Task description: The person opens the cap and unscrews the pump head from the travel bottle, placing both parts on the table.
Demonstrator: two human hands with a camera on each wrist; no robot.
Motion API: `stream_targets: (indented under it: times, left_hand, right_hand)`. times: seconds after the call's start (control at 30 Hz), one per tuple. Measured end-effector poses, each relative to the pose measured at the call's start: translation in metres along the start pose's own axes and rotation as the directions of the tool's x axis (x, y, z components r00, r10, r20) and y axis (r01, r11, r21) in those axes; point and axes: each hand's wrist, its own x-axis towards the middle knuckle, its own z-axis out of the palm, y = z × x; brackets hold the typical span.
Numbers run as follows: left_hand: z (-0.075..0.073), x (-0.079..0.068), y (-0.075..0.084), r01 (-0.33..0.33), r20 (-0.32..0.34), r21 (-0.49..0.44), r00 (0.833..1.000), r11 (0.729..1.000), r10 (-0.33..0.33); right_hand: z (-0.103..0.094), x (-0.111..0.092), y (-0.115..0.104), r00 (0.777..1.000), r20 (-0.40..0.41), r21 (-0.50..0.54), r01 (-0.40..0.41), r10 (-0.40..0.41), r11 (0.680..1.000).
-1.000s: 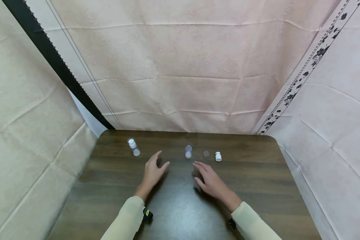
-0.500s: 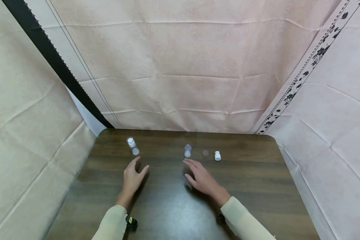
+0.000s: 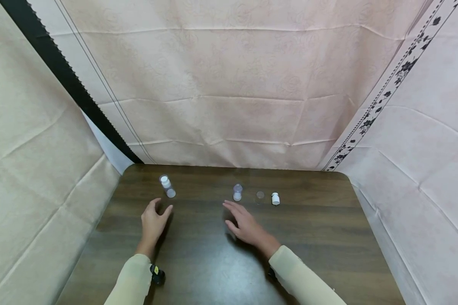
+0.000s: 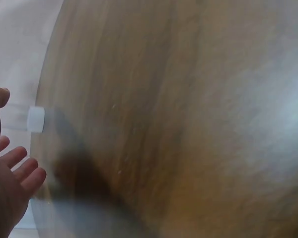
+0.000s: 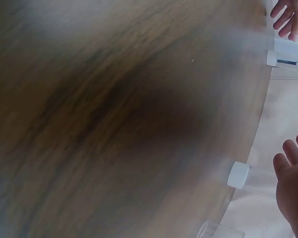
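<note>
My left hand point(image 3: 154, 222) hovers over the table at left, fingers and thumb spread apart and holding nothing. Just beyond its fingertips stands a clear cylindrical container point(image 3: 167, 186) with a white lower end and a white part at its top; its white end point(image 4: 36, 119) shows beside the hand in the left wrist view. My right hand point(image 3: 246, 226) is held above the table near the middle, loosely extended and without anything in it. Beyond its fingers is a second clear container point(image 3: 237, 192) with a white base point(image 5: 238, 175).
To the right of the second container are a clear round cup-like piece point(image 3: 260, 195) and a small white bottle point(image 3: 275, 198). The wooden table point(image 3: 206, 262) ends at a back edge against a pale cloth point(image 3: 229, 106), with cloth hanging at both sides too.
Both hands have moved left over the table, the left one farther, from right of the left container to just in front of it. The containers have stayed put.
</note>
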Motion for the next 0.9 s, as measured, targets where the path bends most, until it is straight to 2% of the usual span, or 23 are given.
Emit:
stream_targets:
  times: [0.27,0.43,0.57,0.73,0.9]
  left_hand:
    - [-0.006,0.023,-0.005,0.107,0.080,0.021,0.991,0.994,-0.108]
    - [-0.007,0.035,-0.003,0.117,0.115,0.020,0.986,0.993,-0.119]
    - [-0.005,0.044,-0.001,0.122,0.144,0.008,0.982,0.993,-0.122]
    - [-0.001,0.053,0.003,0.139,0.149,-0.020,0.980,0.990,-0.135]
    - [0.002,0.059,0.006,0.135,0.161,-0.079,0.979,0.988,-0.121]
  right_hand:
    - [0.013,0.015,-0.006,0.997,0.070,-0.033,0.010,-0.008,0.999]
    - [0.022,0.021,-0.007,0.993,0.106,-0.118,0.066,-0.053,0.991]
    - [0.025,0.024,-0.011,0.983,0.151,-0.220,0.134,-0.102,0.966]
    - [0.032,0.027,-0.018,0.967,0.220,-0.323,0.200,-0.133,0.925]
    - [0.041,0.027,-0.020,0.951,0.273,-0.362,0.242,-0.145,0.900]
